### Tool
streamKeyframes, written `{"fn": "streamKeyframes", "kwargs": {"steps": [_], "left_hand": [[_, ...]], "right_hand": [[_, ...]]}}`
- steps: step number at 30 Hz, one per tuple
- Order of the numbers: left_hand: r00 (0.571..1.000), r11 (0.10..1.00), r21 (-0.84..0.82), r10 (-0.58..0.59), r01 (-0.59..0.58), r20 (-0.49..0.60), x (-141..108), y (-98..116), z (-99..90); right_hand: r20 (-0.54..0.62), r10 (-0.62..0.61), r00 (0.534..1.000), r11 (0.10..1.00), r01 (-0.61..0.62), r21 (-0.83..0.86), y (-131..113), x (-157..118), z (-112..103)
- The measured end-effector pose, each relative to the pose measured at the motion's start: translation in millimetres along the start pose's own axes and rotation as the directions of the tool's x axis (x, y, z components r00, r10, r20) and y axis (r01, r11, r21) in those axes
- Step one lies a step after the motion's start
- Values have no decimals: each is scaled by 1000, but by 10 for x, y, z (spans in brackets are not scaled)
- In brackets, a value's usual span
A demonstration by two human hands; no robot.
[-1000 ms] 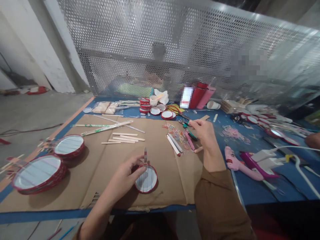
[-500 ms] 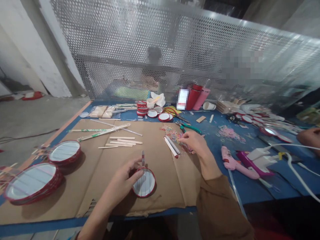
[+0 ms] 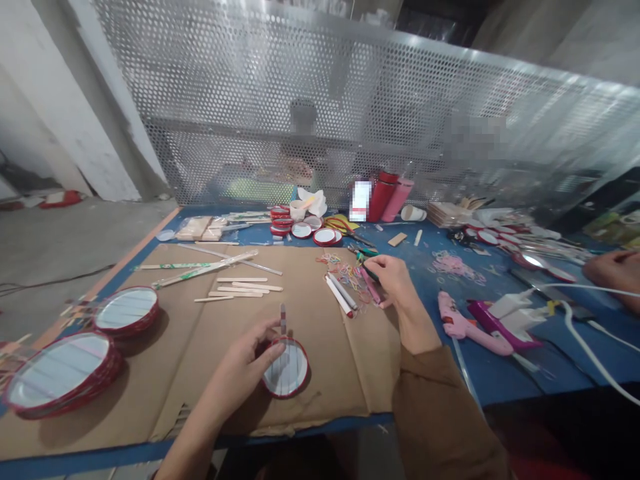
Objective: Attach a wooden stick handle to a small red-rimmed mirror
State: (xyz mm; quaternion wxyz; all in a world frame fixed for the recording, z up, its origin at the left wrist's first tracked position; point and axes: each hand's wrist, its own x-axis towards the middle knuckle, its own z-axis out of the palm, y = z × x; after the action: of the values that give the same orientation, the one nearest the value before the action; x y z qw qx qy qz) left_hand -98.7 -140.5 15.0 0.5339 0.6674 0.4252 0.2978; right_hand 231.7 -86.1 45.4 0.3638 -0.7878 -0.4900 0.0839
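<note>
My left hand (image 3: pixel 253 353) is closed on the upper left edge of a small red-rimmed round lid (image 3: pixel 289 375), which lies on cardboard. Thin lines cross its white face, and a short striped stick (image 3: pixel 283 319) stands out from its top edge. My right hand (image 3: pixel 395 283) is closed, thumb and fingers pinched, over a slim pink object (image 3: pixel 371 288) whose kind I cannot make out. Beneath and around that hand are colored rubber bands (image 3: pixel 345 270) and green-handled pliers (image 3: pixel 364 253), partly hidden. Two white markers (image 3: pixel 340 295) lie just left of it.
Wooden sticks (image 3: pixel 247 288) lie on the cardboard (image 3: pixel 210 363). Two larger red-rimmed round pieces (image 3: pixel 125 310) stand at the left. A pink glue gun (image 3: pixel 467 327), white cables and another person's hand (image 3: pixel 613 277) are at the right. A perforated metal panel (image 3: pixel 240 100) closes the back.
My right hand has shifted slightly left and down, covering more of the pliers, and the pink object shows more. My left hand stays on the lid. The view has shifted a little.
</note>
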Motion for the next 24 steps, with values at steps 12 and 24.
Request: {"fn": "streamKeyframes", "kwargs": {"steps": [12, 24], "left_hand": [[1000, 1000, -5, -10, 10, -21, 6, 10, -10], [999, 1000, -27, 6, -7, -35, 8, 62, -3]], "right_hand": [[105, -34, 994, 941, 68, -332, -131, -29, 145], [-13, -66, 998, 991, 64, -113, -93, -39, 44]]}}
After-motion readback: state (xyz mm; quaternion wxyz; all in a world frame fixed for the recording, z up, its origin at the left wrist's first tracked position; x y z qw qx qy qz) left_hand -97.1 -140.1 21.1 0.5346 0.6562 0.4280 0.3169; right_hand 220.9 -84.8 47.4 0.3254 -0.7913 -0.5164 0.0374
